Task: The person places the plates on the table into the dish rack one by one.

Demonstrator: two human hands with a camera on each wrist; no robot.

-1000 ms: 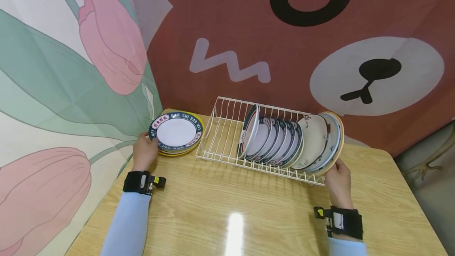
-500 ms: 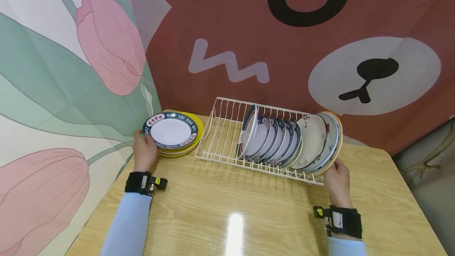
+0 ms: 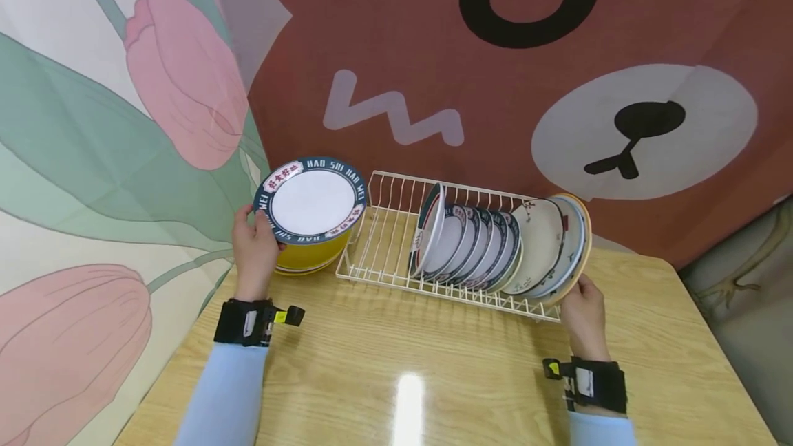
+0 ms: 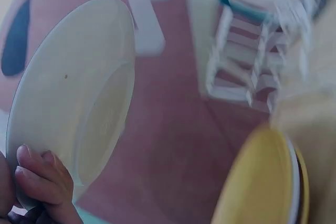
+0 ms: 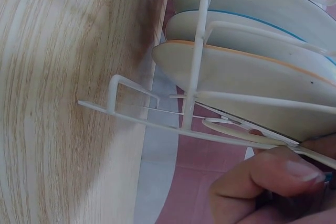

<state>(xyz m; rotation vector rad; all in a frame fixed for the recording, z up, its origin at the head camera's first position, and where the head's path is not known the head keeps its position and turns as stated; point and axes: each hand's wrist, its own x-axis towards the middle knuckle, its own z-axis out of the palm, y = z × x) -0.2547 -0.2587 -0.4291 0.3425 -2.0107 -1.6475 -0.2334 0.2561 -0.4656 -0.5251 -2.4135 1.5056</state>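
Note:
My left hand (image 3: 255, 253) pinches the left edge of a white plate (image 3: 312, 202) with a dark blue lettered rim. It holds this plate raised and tilted over a stack topped by a yellow plate (image 3: 310, 256). The left wrist view shows the held plate's pale underside (image 4: 68, 82), with curled fingers (image 4: 42, 182) beneath its edge. At the right end of a white wire dish rack (image 3: 384, 243), my right hand (image 3: 584, 312) grips the frame. Up close, the right thumb (image 5: 294, 171) presses against the rack's wire beside an orange-rimmed plate (image 5: 247, 72).
Several smaller blue-rimmed plates (image 3: 477, 246) stand on edge in the rack, between a larger bowl-like dish (image 3: 434, 232) on the left and larger plates (image 3: 539, 246) on the right. The wooden table (image 3: 347, 363) meets printed cloth walls (image 3: 347, 33) behind and left.
My left hand slid the blue-rimmed plate left off the stack, then lifted it, baring the yellow plate beneath. The right hand stays at the rack's end.

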